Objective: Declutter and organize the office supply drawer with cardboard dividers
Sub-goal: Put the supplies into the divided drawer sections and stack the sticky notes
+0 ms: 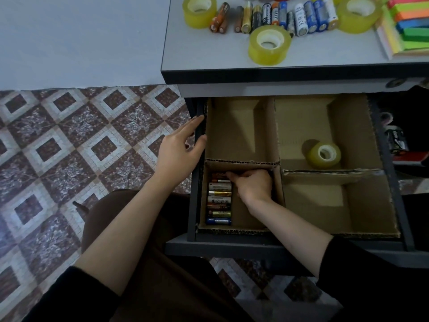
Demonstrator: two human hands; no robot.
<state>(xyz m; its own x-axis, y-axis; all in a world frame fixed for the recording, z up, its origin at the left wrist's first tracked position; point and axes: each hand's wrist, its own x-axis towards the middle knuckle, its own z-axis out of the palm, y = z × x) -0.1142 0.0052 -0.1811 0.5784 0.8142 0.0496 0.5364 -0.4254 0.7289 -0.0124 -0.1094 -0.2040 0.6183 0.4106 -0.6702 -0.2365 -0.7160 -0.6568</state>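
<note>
The open drawer [387, 163] holds cardboard dividers [277, 145] that split it into four compartments. In the near left compartment, several batteries [219, 198] lie stacked in a column. My right hand [253, 185] is inside that compartment, its fingers curled around the topmost battery [218, 175] at the far end of the column. My left hand [180, 151] rests open on the drawer's left wall, fingers straight. One tape roll [323, 155] lies in the far right compartment. The far left and near right compartments hold nothing.
On the desk top [209, 59] above the drawer lie three tape rolls [269, 44], a row of loose batteries [278, 17] and stacked coloured sticky notes [408, 24]. Patterned tile floor [69, 147] lies to the left. My lap is under the drawer front.
</note>
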